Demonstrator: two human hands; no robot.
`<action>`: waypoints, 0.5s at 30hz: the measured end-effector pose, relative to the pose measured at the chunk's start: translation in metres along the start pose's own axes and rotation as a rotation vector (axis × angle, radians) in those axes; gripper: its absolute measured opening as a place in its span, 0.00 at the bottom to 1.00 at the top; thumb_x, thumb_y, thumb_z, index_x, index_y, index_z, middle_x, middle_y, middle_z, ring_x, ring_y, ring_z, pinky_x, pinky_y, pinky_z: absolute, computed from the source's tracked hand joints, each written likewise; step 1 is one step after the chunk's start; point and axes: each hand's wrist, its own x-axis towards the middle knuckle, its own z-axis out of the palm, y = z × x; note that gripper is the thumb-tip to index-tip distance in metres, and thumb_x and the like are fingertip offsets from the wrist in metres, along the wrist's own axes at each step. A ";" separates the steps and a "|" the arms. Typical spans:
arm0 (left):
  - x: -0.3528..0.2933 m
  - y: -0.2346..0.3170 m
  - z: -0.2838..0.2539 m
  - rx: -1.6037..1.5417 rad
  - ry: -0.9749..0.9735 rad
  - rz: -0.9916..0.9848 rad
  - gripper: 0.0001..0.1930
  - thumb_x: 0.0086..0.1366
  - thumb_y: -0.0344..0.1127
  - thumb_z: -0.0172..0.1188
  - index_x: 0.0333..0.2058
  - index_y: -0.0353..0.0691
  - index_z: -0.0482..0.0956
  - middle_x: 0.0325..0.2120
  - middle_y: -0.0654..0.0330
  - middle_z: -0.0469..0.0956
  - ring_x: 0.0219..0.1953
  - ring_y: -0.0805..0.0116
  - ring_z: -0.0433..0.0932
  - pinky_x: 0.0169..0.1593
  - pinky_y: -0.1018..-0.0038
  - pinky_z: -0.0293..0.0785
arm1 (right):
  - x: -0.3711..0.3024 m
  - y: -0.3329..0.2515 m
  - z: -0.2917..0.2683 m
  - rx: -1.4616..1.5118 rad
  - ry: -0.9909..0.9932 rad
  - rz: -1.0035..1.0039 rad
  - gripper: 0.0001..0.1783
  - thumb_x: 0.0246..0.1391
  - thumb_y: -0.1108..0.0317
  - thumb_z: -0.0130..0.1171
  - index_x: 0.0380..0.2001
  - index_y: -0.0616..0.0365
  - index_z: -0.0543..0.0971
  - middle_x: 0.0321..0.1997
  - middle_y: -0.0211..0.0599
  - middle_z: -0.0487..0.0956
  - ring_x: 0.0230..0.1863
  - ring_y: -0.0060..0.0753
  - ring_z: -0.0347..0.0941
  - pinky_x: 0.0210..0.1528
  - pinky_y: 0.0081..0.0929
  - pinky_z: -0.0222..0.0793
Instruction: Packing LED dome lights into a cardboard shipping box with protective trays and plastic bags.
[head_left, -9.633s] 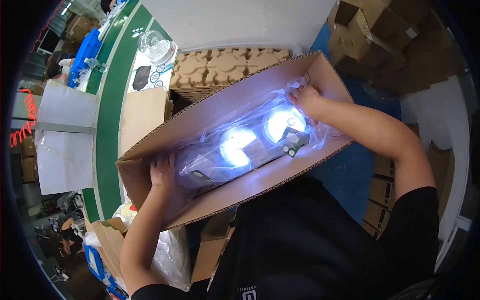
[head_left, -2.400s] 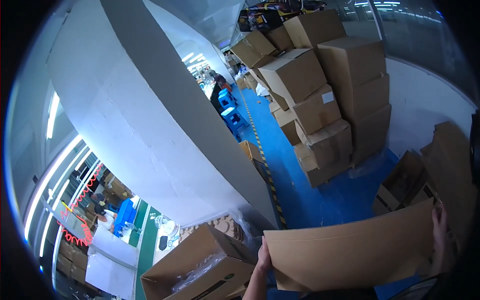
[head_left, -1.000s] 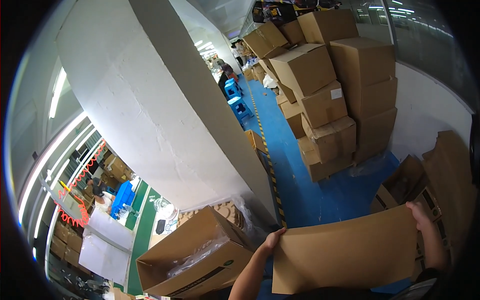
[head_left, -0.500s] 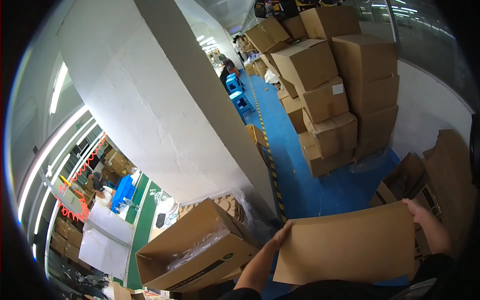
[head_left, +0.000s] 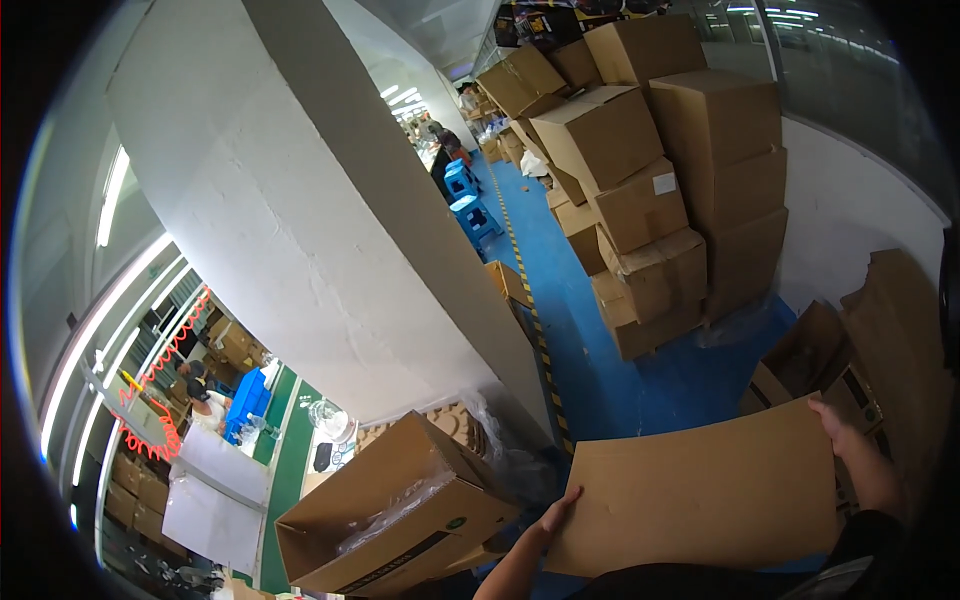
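Observation:
A plain brown cardboard sheet (head_left: 700, 495) spans the space between my hands, slightly bowed and tilted before my body. My left hand (head_left: 560, 513) is closed on its left edge, thumb on the face and the other fingers mostly hidden behind. At the far right corner, my right hand (head_left: 829, 420) grips the sheet. Left of it stands an open cardboard box (head_left: 400, 545) with clear plastic film (head_left: 395, 515) inside.
A white pillar (head_left: 330, 220) rises beyond the open box. Stacked cartons (head_left: 650, 210) stand on the blue floor ahead. Another open carton (head_left: 800, 350) and upright cardboard (head_left: 890, 350) are at the right. Blue stools (head_left: 473, 217) and seated people (head_left: 205, 400) are farther off.
My left hand has slid down the sheet's left edge, nearer to me. The right hand keeps its corner. The view has shifted slightly.

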 end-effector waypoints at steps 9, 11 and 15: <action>0.010 0.005 -0.028 -0.088 -0.136 -0.092 0.41 0.64 0.65 0.52 0.65 0.39 0.61 0.60 0.53 0.69 0.60 0.53 0.70 0.62 0.58 0.65 | -0.009 -0.016 0.000 0.044 -0.070 -0.012 0.31 0.68 0.46 0.40 0.58 0.61 0.70 0.59 0.41 0.74 0.56 0.38 0.71 0.57 0.37 0.68; -0.001 0.007 -0.032 -0.131 -0.128 0.100 0.44 0.64 0.69 0.49 0.66 0.40 0.58 0.64 0.50 0.64 0.61 0.50 0.68 0.64 0.54 0.61 | -0.028 -0.029 0.013 0.123 -0.055 -0.163 0.30 0.67 0.45 0.41 0.56 0.60 0.72 0.57 0.40 0.75 0.55 0.37 0.72 0.56 0.36 0.69; 0.014 -0.024 -0.082 -0.621 -0.983 0.269 0.52 0.59 0.76 0.45 0.69 0.41 0.52 0.68 0.51 0.57 0.66 0.48 0.62 0.64 0.50 0.60 | -0.045 -0.034 0.002 0.196 -0.108 -0.483 0.27 0.67 0.47 0.45 0.52 0.58 0.75 0.53 0.37 0.77 0.52 0.34 0.74 0.52 0.35 0.71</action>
